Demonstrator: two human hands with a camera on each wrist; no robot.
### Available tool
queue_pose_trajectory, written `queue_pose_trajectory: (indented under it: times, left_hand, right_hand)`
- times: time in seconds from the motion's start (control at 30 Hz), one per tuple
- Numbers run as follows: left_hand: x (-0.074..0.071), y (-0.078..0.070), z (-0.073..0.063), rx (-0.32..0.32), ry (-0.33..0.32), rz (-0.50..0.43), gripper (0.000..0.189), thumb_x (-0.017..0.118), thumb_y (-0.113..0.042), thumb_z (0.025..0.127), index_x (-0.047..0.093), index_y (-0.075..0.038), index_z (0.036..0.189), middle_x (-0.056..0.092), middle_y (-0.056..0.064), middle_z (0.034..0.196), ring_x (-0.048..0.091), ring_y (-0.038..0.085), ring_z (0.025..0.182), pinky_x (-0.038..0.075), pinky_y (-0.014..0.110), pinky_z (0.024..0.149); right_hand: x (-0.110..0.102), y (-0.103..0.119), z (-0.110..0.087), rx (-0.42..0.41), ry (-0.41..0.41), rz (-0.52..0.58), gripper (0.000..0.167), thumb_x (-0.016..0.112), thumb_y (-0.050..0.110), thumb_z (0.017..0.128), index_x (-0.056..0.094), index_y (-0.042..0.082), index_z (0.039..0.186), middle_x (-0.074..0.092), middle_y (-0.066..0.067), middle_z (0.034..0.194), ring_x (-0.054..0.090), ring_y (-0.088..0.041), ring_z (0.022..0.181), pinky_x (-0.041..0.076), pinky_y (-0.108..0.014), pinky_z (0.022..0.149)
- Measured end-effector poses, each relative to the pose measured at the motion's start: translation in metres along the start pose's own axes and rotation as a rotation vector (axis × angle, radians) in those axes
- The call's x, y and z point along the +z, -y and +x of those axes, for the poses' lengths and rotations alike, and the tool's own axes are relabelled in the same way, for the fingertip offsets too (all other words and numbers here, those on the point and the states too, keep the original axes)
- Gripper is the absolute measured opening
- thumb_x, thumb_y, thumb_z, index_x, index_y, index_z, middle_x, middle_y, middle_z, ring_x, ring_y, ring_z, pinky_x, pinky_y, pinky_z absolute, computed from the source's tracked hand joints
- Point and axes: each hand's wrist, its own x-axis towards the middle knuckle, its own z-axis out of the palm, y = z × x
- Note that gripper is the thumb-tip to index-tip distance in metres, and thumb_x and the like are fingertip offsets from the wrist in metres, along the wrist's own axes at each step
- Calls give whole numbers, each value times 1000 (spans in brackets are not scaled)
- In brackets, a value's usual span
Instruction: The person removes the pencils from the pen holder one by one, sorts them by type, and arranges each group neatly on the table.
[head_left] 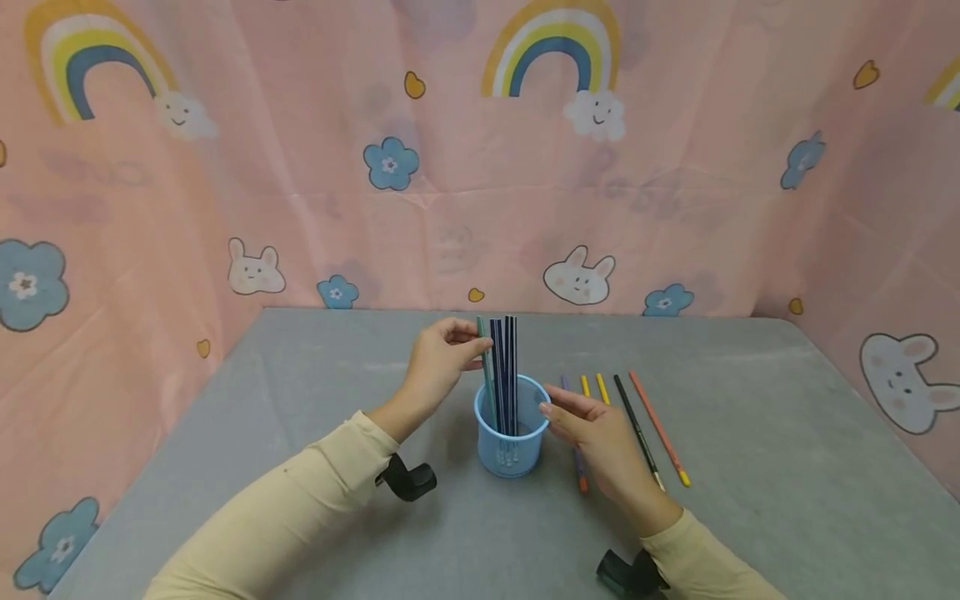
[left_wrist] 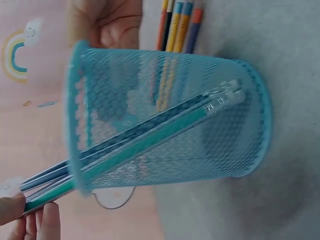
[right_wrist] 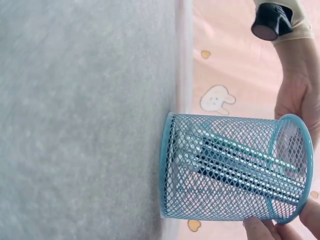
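Observation:
A light blue mesh pencil cup point(head_left: 510, 460) stands upright on the grey table. Several dark blue-and-white striped pencils point(head_left: 506, 358) lean in it, their eraser ends at the bottom. My left hand point(head_left: 438, 358) pinches a green pencil point(left_wrist: 145, 142) near its upper end, between thumb and fingers. That pencil's eraser end is down inside the cup, beside the striped ones. On the other side, my right hand point(head_left: 603, 442) holds the cup's rim, thumb on the near side and fingers behind, as the right wrist view also shows.
Right of the cup, a purple pencil point(head_left: 581, 475), two yellow pencils point(head_left: 602, 386), a black pencil point(head_left: 636, 425) and an orange pencil point(head_left: 660, 429) lie side by side, partly behind the right hand. A pink patterned curtain point(head_left: 465, 217) hangs along the table's point(head_left: 780, 467) back edge.

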Motion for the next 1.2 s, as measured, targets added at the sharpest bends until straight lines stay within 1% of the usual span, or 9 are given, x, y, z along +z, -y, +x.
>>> queue_pose_trajectory:
  times: [0.1,0.23,0.47,0.63,0.8,0.9,1.0,1.1,1.2]
  left_hand:
    - [-4,-9,1,29,-9,-8,20,72,-9,91,67,2,107,69,13,100,71,19,91,64,31,78]
    - [-8,-24,0,63,-5,-18,17,71,-9,92,67,1,105,68,12,100,71,18,92,64,31,79]
    - [-16,-53,-3,144,0,-39,21,72,-10,91,67,2,108,69,10,101,70,16,91,63,31,80]
    - [-24,-71,-7,181,1,-47,20,71,-9,91,67,2,108,68,7,97,72,19,92,63,30,81]
    - [-34,-86,-10,223,4,-34,22,71,-8,92,68,4,110,67,6,96,70,12,87,63,31,80]
    - [-39,-90,-11,234,2,-25,24,70,-8,92,68,4,113,68,6,97,70,9,85,63,31,79]
    - [-45,-91,-11,226,-4,-10,25,70,-8,92,68,4,113,69,5,97,70,8,83,63,30,79]
    - [-50,-87,-10,197,0,1,25,70,-7,92,69,5,115,69,6,97,70,7,81,63,29,78]
    - [-55,-80,-8,139,12,4,28,70,-7,92,68,6,117,69,8,101,70,6,82,63,28,79]
  right_hand:
    - [0,0,0,2,-1,7,40,67,16,96,62,3,133,61,-15,138,63,-26,123,55,-34,96]
    - [-1,0,-1,-5,-2,11,41,67,17,96,62,2,133,62,-16,137,64,-24,122,55,-34,96]
    - [-2,0,-1,-16,8,3,41,67,17,96,62,3,133,62,-16,137,64,-22,122,55,-35,97]
    - [-1,0,0,-8,5,5,40,67,17,96,62,3,133,62,-15,137,63,-23,123,55,-35,97]
    - [0,-1,-1,-4,-1,3,40,67,16,96,62,3,133,62,-15,137,63,-25,123,54,-36,98]
    - [0,-1,-1,-9,-4,-3,40,67,16,96,62,2,133,62,-16,137,65,-23,121,55,-35,97]
    - [0,-2,-1,-4,-3,-3,40,67,16,95,62,3,133,63,-14,136,65,-19,119,56,-33,96]
    - [-1,-1,-1,-5,0,-5,40,68,17,95,62,3,133,63,-14,137,65,-20,120,56,-32,95]
    - [-1,-1,-1,-9,3,-4,41,68,18,95,62,3,133,62,-15,137,64,-22,121,55,-34,96]
